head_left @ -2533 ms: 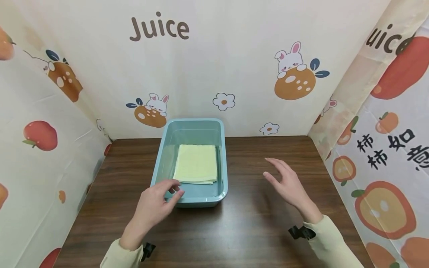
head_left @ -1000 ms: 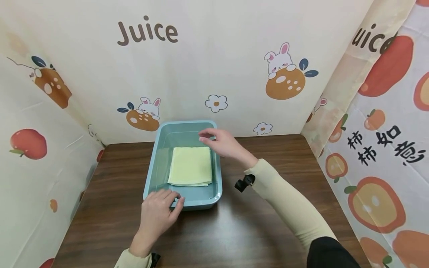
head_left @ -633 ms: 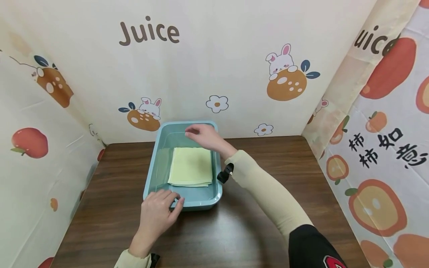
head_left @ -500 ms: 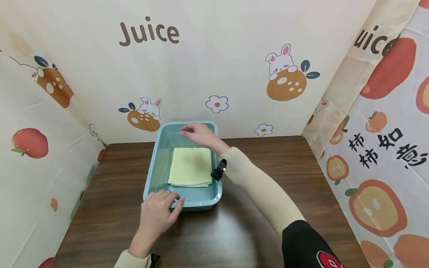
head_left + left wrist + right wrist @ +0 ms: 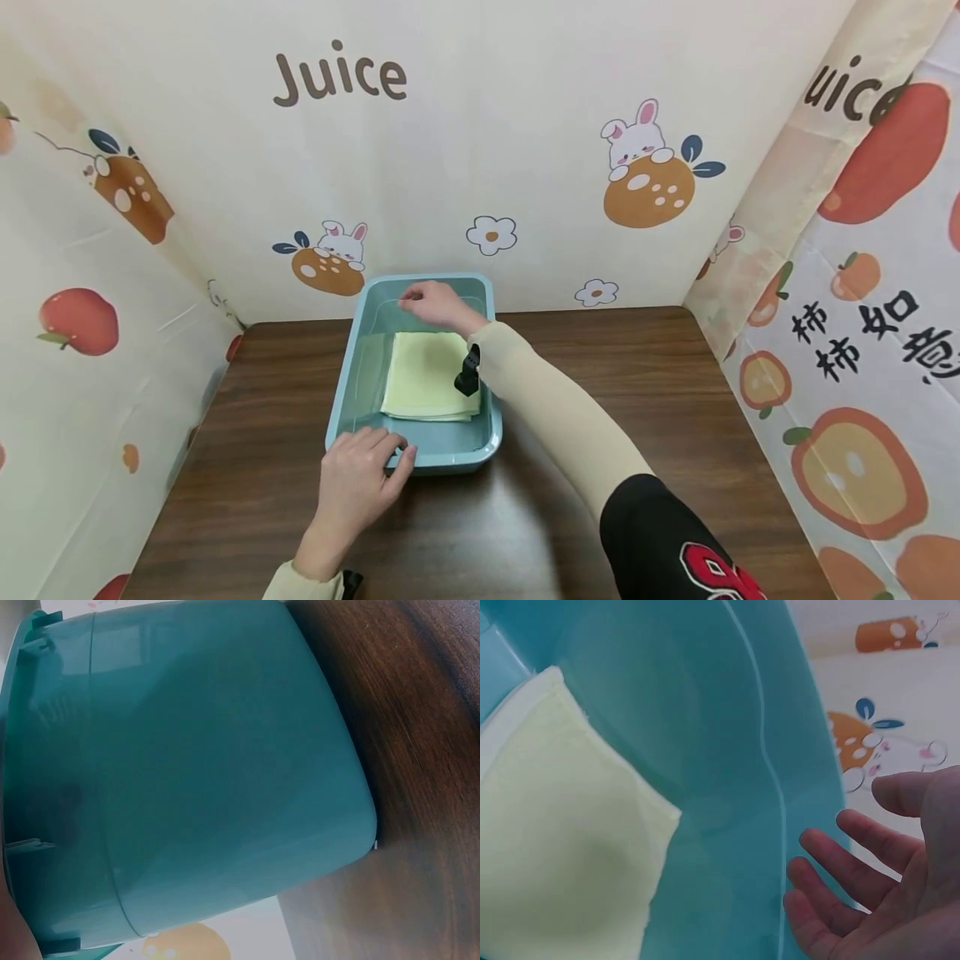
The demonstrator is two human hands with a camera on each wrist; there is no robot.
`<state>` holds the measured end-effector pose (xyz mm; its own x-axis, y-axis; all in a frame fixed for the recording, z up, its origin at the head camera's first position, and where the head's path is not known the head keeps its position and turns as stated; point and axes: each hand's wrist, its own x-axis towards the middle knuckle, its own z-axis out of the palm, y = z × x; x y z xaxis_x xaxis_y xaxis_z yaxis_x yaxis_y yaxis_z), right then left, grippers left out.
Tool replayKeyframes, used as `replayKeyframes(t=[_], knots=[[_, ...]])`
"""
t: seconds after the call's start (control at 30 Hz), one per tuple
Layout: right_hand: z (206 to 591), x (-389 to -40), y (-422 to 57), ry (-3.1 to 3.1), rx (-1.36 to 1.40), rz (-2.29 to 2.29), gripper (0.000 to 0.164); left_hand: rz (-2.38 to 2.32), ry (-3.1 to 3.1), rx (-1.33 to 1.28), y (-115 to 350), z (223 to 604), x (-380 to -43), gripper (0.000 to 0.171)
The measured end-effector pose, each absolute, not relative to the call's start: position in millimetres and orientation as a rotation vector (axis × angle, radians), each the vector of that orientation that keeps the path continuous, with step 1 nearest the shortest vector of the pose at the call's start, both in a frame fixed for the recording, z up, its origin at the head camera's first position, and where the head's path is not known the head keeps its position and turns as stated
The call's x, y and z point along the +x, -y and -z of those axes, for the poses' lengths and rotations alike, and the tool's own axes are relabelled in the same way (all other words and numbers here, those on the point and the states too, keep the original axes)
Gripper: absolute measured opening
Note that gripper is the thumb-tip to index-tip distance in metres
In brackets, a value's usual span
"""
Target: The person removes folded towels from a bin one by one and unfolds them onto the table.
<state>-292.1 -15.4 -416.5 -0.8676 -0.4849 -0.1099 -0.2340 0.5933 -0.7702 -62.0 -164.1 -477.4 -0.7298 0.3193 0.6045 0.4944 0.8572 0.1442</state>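
Observation:
A blue-green plastic basin [image 5: 450,460] stands on the table, its long side running away from me. Folded pale yellow cloth [image 5: 420,379] lies flat inside, layers showing at its near edge. My left hand [image 5: 356,479] holds the basin's near left rim, fingers curled over it; in the left wrist view the basin's outer wall [image 5: 210,750] fills most of the frame. My right hand [image 5: 435,302] hovers over the far end of the basin, beyond the cloth. In the right wrist view its fingers [image 5: 847,862] are loosely bent and hold nothing.
Dark wood table [image 5: 585,392] extends on both sides of the basin. A printed curtain [image 5: 450,150] stands right behind its far edge, with more hangings [image 5: 847,350] at the sides. A black wrist camera [image 5: 468,372] on my right sleeve hangs over the cloth.
My right hand has come from the table's right side across to above the basin's far end, still moving slightly left. My left hand settled on the near rim and has stayed there.

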Motion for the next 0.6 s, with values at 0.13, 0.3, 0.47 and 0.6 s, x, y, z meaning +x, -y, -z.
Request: replayKeyframes(t=[0.13, 0.3, 0.47, 0.6], knots=[[423.1, -296.9, 14.2, -2.518, -0.548, 1.077, 0.040, 0.390, 2.446, -0.583, 163.4, 478.3, -62.5, 0.035], [434.5, -301.2, 14.4, -2.466, -0.541, 1.038, 0.044, 0.386, 2.462, -0.572, 163.6, 478.0, -62.4, 0.036], [440.5, -303.1, 14.6, -2.449, -0.555, 1.018, 0.046, 0.379, 2.468, -0.568, 164.3, 477.7, -62.4, 0.036], [441.8, -303.9, 15.2, -2.458, -0.585, 0.980, 0.046, 0.371, 2.467, -0.568, 164.0, 477.6, -62.8, 0.035]])
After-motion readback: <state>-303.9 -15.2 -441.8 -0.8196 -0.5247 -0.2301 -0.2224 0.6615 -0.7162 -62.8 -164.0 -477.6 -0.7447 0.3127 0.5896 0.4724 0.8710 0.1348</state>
